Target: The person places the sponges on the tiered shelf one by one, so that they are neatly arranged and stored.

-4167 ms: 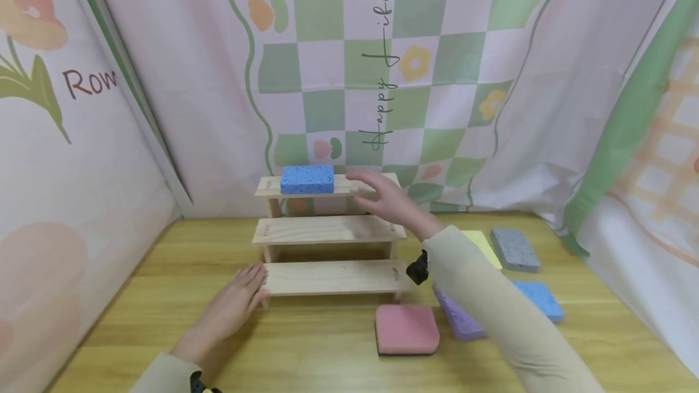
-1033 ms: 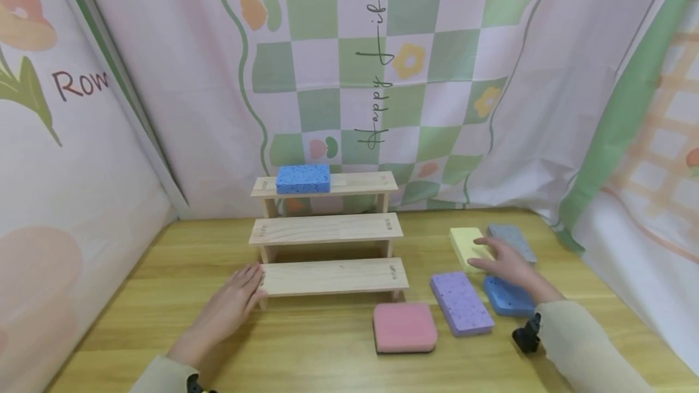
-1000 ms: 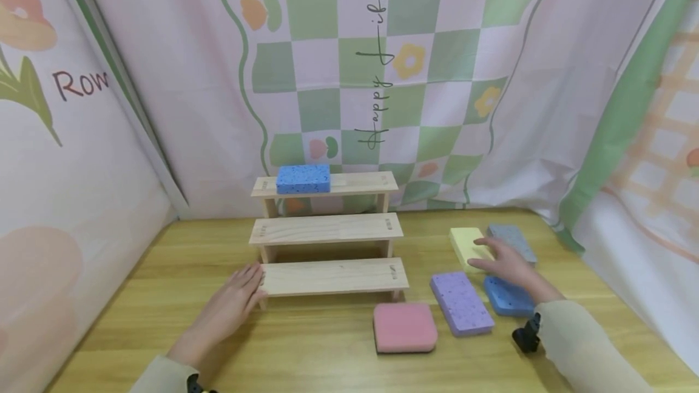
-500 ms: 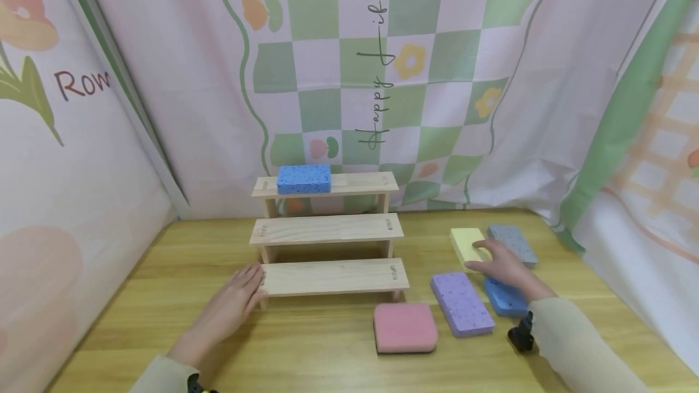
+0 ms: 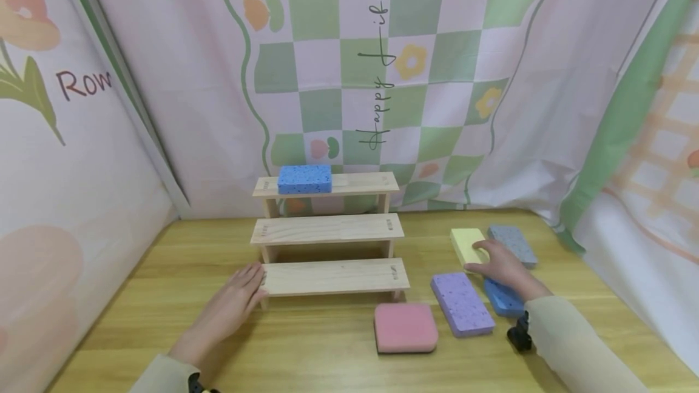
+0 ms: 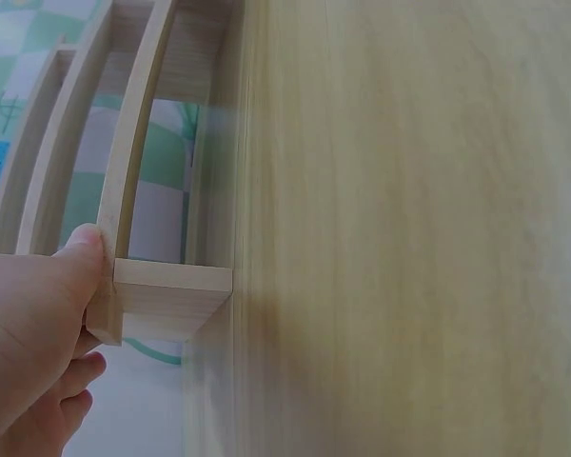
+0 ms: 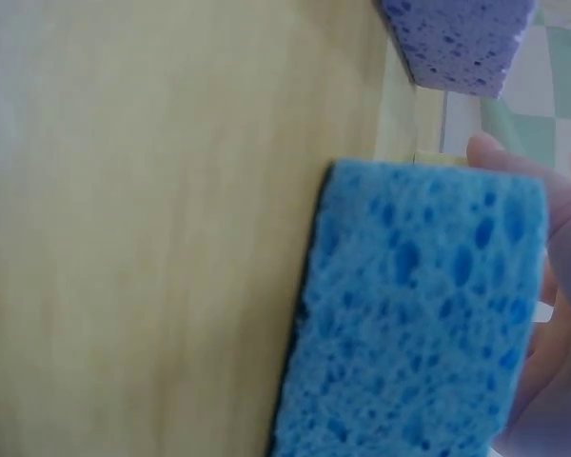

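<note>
Gone from the wooden rack's [image 5: 334, 276] top, my right hand [image 5: 502, 267] touches the yellow sponge [image 5: 464, 242], right of the rack; whether pinching, I can't tell. My left hand [image 5: 229, 303] grips the rack's left end.

Step rack [image 5: 327, 230]: lowest step [image 5: 334, 276], left end at fingers of left hand [image 5: 232, 302]; rack sponge [image 5: 304, 179] on top step [image 5: 364, 183], behind and right of them. Fingers of right hand [image 5: 505, 265] on inner sponge [image 5: 463, 244]. From these: outer sponge [image 5: 514, 244] just right; wrist-side sponge [image 5: 501, 299] before, slightly right; middle sponge [image 5: 462, 305] before, slightly left; front sponge [image 5: 405, 327] before, farther left. All five on table [image 5: 306, 347].
</note>
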A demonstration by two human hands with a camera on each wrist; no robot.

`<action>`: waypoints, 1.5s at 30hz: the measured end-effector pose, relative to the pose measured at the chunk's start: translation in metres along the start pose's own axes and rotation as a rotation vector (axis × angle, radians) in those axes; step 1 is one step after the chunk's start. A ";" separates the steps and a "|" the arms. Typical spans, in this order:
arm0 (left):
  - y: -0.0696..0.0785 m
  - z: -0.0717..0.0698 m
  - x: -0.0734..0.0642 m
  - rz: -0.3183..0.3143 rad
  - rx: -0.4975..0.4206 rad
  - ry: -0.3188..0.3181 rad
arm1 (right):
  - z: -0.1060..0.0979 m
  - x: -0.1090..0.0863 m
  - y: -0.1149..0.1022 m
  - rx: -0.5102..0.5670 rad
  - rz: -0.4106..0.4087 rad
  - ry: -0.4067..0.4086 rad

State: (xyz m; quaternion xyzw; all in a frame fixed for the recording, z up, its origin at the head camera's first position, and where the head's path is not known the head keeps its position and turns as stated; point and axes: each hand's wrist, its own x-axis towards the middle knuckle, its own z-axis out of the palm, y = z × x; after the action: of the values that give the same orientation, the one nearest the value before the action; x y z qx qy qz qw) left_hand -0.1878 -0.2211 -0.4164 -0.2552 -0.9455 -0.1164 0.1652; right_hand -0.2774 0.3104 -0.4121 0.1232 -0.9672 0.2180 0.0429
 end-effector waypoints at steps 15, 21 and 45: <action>0.000 0.002 0.002 -0.011 -0.011 -0.017 | -0.003 0.000 0.004 0.005 0.047 -0.036; -0.001 0.004 0.001 -0.009 0.004 0.001 | -0.006 -0.003 0.003 0.016 0.044 -0.030; 0.002 0.000 0.000 -0.014 0.005 0.004 | -0.028 -0.008 -0.009 0.032 -0.029 0.052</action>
State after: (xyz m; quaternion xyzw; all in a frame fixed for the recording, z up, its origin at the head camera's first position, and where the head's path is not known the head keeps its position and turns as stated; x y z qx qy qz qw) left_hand -0.1868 -0.2195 -0.4159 -0.2481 -0.9472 -0.1157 0.1668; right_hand -0.2665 0.3161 -0.3846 0.1321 -0.9603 0.2360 0.0690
